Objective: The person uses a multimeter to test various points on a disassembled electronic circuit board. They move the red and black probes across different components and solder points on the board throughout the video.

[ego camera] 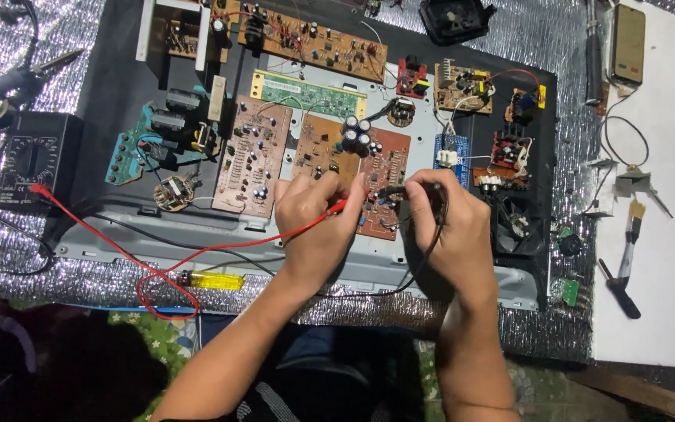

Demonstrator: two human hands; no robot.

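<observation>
Two hands press slim red probe [336,208] and black probe [391,192] onto brown circuit board [380,176].

Worn on the head, looking steeply down from close above at a bench of circuit boards [318,152]; forearms entering from the bottom edge; far bench edge at top. Single view only.

Crinkled glossy foil sheet [9,258] underlies the matt grey metal chassis [369,270].
</observation>
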